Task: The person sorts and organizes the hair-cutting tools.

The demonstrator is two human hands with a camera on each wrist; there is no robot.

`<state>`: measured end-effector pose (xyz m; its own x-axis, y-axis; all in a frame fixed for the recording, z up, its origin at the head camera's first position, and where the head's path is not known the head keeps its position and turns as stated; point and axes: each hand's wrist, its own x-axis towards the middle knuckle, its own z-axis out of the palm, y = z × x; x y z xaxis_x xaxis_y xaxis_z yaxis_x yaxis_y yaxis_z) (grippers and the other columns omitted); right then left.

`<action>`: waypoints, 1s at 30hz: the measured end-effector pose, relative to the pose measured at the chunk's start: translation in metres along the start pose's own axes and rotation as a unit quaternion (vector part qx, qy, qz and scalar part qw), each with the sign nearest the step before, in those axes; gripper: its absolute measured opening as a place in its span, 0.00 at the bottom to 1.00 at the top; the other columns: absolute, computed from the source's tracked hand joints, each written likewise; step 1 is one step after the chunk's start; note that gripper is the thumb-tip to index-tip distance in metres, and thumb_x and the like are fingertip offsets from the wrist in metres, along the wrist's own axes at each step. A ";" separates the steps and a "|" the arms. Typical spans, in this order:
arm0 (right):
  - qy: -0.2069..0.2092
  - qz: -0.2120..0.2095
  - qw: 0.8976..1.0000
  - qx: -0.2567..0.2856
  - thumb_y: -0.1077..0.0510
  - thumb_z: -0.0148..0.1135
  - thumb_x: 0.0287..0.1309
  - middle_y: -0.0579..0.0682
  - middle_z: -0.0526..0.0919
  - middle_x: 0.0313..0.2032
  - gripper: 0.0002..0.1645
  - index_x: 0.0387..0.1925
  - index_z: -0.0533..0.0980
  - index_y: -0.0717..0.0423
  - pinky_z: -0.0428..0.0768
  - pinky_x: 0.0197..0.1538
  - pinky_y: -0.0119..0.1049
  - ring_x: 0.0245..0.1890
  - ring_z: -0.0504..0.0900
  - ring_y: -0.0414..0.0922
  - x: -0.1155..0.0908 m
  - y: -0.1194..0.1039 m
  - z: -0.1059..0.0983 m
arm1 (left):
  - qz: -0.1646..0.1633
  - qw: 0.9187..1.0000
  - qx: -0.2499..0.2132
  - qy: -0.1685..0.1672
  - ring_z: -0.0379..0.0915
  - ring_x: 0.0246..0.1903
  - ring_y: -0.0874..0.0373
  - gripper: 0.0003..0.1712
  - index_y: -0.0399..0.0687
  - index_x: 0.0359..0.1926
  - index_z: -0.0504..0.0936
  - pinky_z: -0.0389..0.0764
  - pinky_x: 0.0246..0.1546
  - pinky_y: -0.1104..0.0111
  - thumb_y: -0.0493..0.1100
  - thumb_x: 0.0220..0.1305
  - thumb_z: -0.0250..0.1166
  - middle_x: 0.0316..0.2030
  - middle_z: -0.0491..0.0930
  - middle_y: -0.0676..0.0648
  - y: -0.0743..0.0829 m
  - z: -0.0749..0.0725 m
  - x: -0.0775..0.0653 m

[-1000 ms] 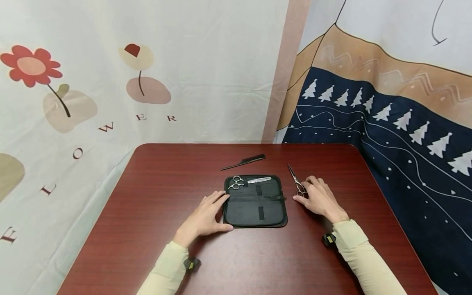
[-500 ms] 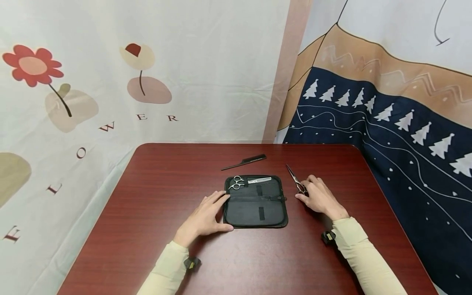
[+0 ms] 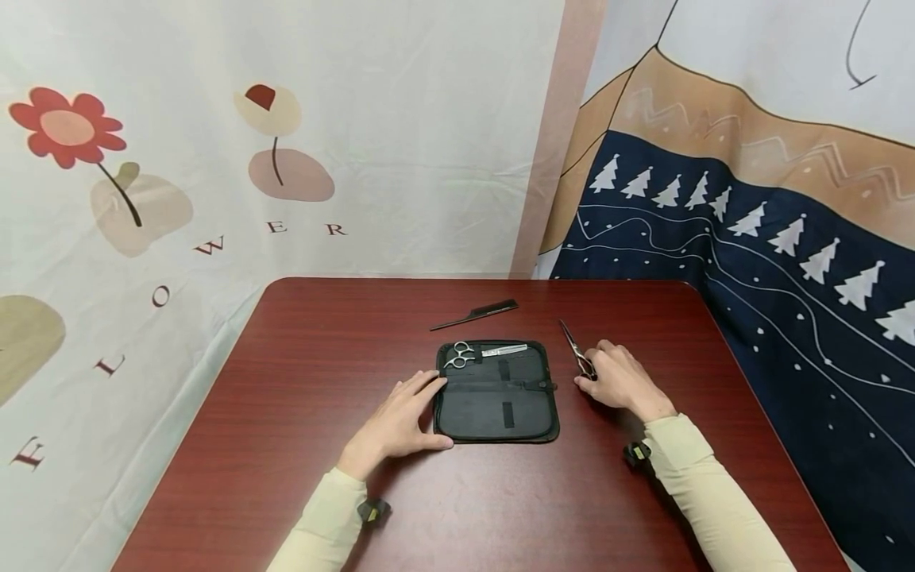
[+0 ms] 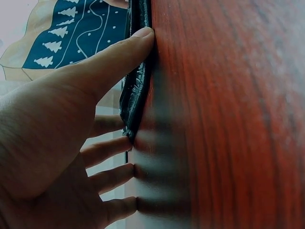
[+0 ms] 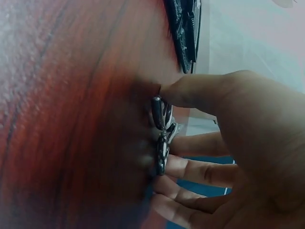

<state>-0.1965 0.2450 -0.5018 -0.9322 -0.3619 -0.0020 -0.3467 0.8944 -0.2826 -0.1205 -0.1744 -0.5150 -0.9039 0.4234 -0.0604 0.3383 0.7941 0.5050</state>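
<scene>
An unfolded black zip case point(image 3: 472, 413) lies on the table in the head view. Silver thinning scissors point(image 3: 503, 349) sit in its upper part, under a strap. My left hand point(image 3: 389, 425) rests at the case's left side, fingers extended; its thumb touches the near corner, and in the left wrist view the thumb point(image 4: 119, 55) lies against the case edge point(image 4: 136, 93). Right of the case, my right hand point(image 3: 623, 380) pinches the handles of another pair of scissors point(image 3: 569, 342), blades pointing away. Its thumb and fingers are around the handles point(image 5: 162, 129), low at the tabletop.
A black tail comb point(image 3: 486, 310) lies behind the case. The red-brown wooden table point(image 3: 300, 357) has rounded far corners. Printed curtains point(image 3: 429, 159) hang behind it and along its right side.
My right thumb has drawn slightly in toward the scissors handles, and the scissors have shifted a little. The left hand and the case stay in place; the head view has drifted slightly.
</scene>
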 end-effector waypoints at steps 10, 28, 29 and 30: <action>-0.009 0.010 1.000 -0.017 0.56 0.76 0.61 0.54 0.75 0.34 0.13 0.29 0.79 0.55 0.75 0.34 0.44 0.30 0.73 0.48 0.000 0.001 -0.006 | 0.001 1.000 0.004 0.000 0.60 0.86 0.30 0.63 0.41 0.83 0.71 0.62 0.85 0.29 0.62 0.55 0.89 0.84 0.68 0.35 0.000 0.000 0.001; -0.023 0.005 0.999 -0.024 0.58 0.75 0.56 0.53 0.74 0.30 0.14 0.25 0.76 0.55 0.72 0.34 0.41 0.29 0.72 0.48 0.000 0.003 -0.008 | -0.004 1.000 -0.006 -0.001 0.59 0.87 0.31 0.63 0.41 0.84 0.71 0.61 0.86 0.31 0.62 0.55 0.89 0.85 0.68 0.36 -0.001 0.001 0.000; -0.024 0.007 0.999 -0.026 0.58 0.75 0.57 0.53 0.74 0.30 0.15 0.24 0.76 0.55 0.72 0.34 0.41 0.29 0.72 0.48 0.000 0.003 -0.008 | -0.004 1.000 -0.007 -0.001 0.59 0.87 0.31 0.63 0.41 0.84 0.71 0.61 0.86 0.31 0.61 0.55 0.89 0.85 0.68 0.36 -0.001 0.001 0.000; -0.025 0.008 0.999 -0.027 0.58 0.75 0.57 0.53 0.74 0.30 0.15 0.24 0.76 0.55 0.72 0.34 0.41 0.29 0.72 0.48 0.000 0.003 -0.008 | -0.004 1.000 -0.007 -0.001 0.59 0.87 0.31 0.63 0.41 0.84 0.71 0.61 0.86 0.32 0.61 0.55 0.89 0.85 0.68 0.36 -0.001 0.001 0.000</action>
<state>-0.1983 0.2499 -0.4946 -0.9318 -0.3586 -0.0554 -0.3375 0.9126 -0.2308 -0.1209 -0.1745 -0.5159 -0.9065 0.4170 -0.0660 0.3267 0.7918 0.5160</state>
